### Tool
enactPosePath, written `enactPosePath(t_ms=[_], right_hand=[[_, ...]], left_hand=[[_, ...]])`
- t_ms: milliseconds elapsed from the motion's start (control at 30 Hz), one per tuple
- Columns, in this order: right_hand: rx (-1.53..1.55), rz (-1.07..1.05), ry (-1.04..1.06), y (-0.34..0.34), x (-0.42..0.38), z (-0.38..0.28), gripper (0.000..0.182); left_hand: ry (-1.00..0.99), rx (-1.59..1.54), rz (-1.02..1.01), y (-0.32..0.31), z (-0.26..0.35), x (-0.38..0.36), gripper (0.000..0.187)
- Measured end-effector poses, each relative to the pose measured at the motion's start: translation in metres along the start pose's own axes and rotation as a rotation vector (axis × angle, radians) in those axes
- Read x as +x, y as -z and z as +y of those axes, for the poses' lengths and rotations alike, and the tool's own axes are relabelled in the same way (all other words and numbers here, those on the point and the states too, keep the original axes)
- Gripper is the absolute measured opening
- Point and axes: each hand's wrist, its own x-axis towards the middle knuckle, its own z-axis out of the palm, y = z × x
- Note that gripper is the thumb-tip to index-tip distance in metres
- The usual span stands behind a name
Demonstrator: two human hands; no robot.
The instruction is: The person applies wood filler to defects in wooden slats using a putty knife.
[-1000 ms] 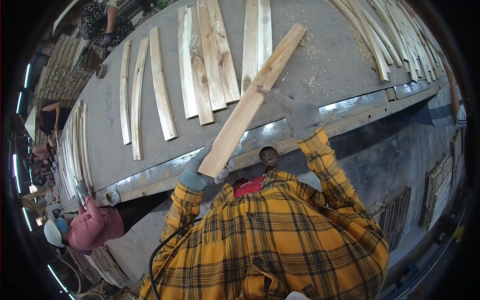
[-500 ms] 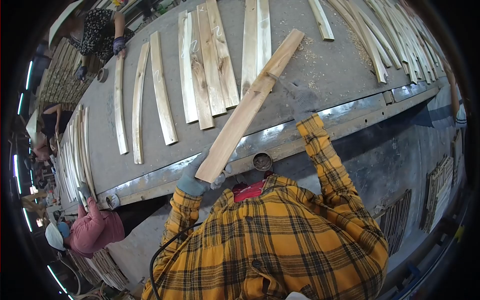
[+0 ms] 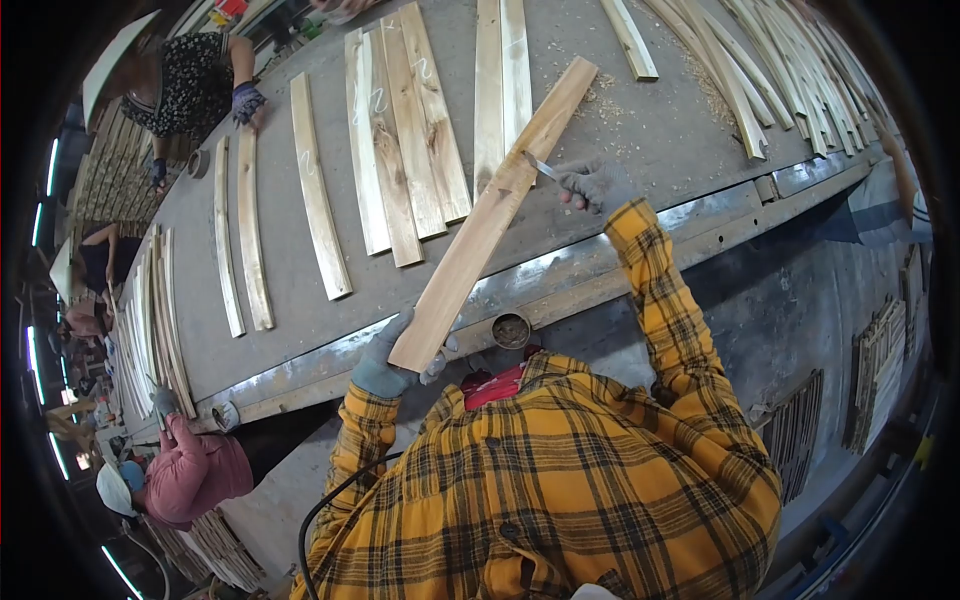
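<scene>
A long wooden board slants from my waist out over the table. My gloved left hand grips its near end, with fingertips showing at the right edge. In my gloved right hand is a small knife with a narrow metal blade. Its tip meets the board's face near a dark knot in the far half. A round cup with brownish contents stands at the table's near edge, right of my left hand.
Several boards lie lengthwise on the grey table, with more piled at the right. Wood shavings are scattered at upper right. One co-worker reaches over boards at upper left; another in pink works at lower left.
My right hand, blurred earlier, now shows clearly with the knife on the board. At upper left, a board has shifted left beside its neighbour, under the co-worker's hand. The view has shifted slightly.
</scene>
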Motion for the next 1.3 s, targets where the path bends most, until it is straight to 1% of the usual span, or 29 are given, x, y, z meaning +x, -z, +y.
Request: enactPosePath(t_ms=[67, 100, 167, 200, 233, 267, 300, 367, 400, 467, 533, 600, 667, 700, 767, 800, 867, 900, 967, 1000, 1067, 1100, 1133, 1167, 1200, 1233, 1267, 1300], right_hand=[[0.05, -0.134, -0.043, 0.009, 0.0, 0.001, 0.018], [0.048, -0.136, -0.04, 0.009, -0.002, -0.003, 0.018], [-0.276, 0.102, -0.025, 0.006, -0.011, -0.01, 0.023], [-0.275, 0.102, -0.029, 0.003, 0.001, 0.006, 0.023], [-0.503, 0.301, 0.428, -0.001, 0.024, 0.032, 0.027], [-0.72, 0.499, 0.896, -0.008, 0.022, 0.027, 0.032], [-0.717, 0.501, 0.897, -0.009, 0.018, 0.023, 0.032], [-1.071, 0.455, 0.528, -0.018, 0.002, 0.014, 0.04], [-1.069, 0.454, 0.529, -0.016, 0.0, 0.018, 0.04], [-0.857, 0.395, 0.668, -0.009, 0.001, 0.032, 0.041], [-0.831, 0.428, 0.654, -0.009, 0.018, 0.045, 0.041], [-0.805, 0.462, 0.645, -0.012, 0.017, 0.042, 0.041], [-1.07, 0.58, 0.693, -0.019, 0.012, 0.045, 0.044], [-1.069, 0.582, 0.691, -0.019, 0.006, 0.046, 0.044], [-1.054, 0.563, 0.786, -0.016, -0.003, 0.045, 0.045], [-1.054, 0.565, 0.784, -0.014, -0.003, 0.043, 0.045], [-0.778, 0.487, 0.675, -0.01, -0.003, 0.035, 0.041], [-0.778, 0.493, 0.677, -0.01, -0.002, 0.031, 0.041], [-0.94, 0.48, 0.586, -0.016, -0.001, 0.02, 0.043], [-0.939, 0.486, 0.586, -0.019, -0.008, 0.015, 0.043], [-0.991, 0.482, 0.63, -0.027, -0.031, 0.013, 0.037], [-0.998, 0.489, 0.63, -0.026, -0.03, 0.024, 0.037], [-0.594, 0.392, 0.739, -0.023, -0.022, 0.046, 0.032], [-0.185, 0.285, 0.823, -0.023, -0.025, 0.05, 0.028], [-0.193, 0.289, 0.826, -0.023, -0.027, 0.054, 0.028], [0.143, 0.263, 0.487, -0.025, -0.029, 0.057, 0.025], [0.468, 0.227, 0.136, -0.026, -0.034, 0.055, 0.023], [0.46, 0.233, 0.142, -0.028, -0.041, 0.054, 0.023]], left_hand=[[-0.008, 0.017, 0.011, 0.0, 0.001, 0.0, 0.063], [-0.015, 0.04, 0.005, 0.001, 0.001, -0.001, 0.062], [-0.015, 0.061, 0.004, 0.0, 0.001, -0.003, 0.062], [0.0, 0.044, 0.024, -0.001, 0.001, -0.003, 0.061], [0.014, 0.028, 0.042, -0.002, 0.002, -0.003, 0.06], [0.013, 0.032, 0.04, 0.0, 0.002, -0.003, 0.06], [0.006, 0.041, 0.026, 0.001, 0.001, -0.003, 0.06], [0.0, 0.052, 0.016, 0.002, 0.002, -0.004, 0.06], [0.007, 0.052, 0.011, 0.001, 0.003, -0.004, 0.061], [0.014, 0.053, 0.006, 0.003, 0.002, -0.002, 0.061], [0.018, 0.011, -0.001, 0.003, 0.001, -0.002, 0.06], [0.023, -0.019, -0.007, 0.002, 0.002, -0.002, 0.059], [0.028, -0.048, -0.011, -0.001, 0.004, -0.002, 0.059], [0.019, -0.023, 0.007, -0.005, 0.005, -0.002, 0.06], [0.012, 0.001, 0.023, -0.007, 0.006, -0.002, 0.062], [0.006, 0.007, 0.009, -0.008, 0.006, -0.001, 0.062], [0.001, 0.015, -0.008, -0.008, 0.006, 0.0, 0.062], [0.009, 0.003, -0.003, -0.007, 0.005, 0.002, 0.062], [0.018, -0.006, -0.001, -0.005, 0.005, 0.003, 0.061], [0.016, -0.006, -0.012, -0.005, 0.005, 0.004, 0.061], [0.01, -0.008, -0.033, -0.007, 0.005, 0.005, 0.061], [0.015, -0.031, -0.048, -0.01, 0.004, 0.006, 0.06], [0.021, -0.055, -0.065, -0.014, 0.002, 0.009, 0.058], [0.022, -0.056, -0.073, -0.02, -0.001, 0.01, 0.058], [0.041, 0.075, -0.015, -0.027, -0.005, 0.012, 0.057], [0.055, 0.205, 0.039, -0.032, -0.011, 0.016, 0.057], [0.051, 0.201, 0.028, -0.036, -0.019, 0.025, 0.057], [-0.018, 0.316, 0.034, -0.04, -0.028, 0.037, 0.059]])
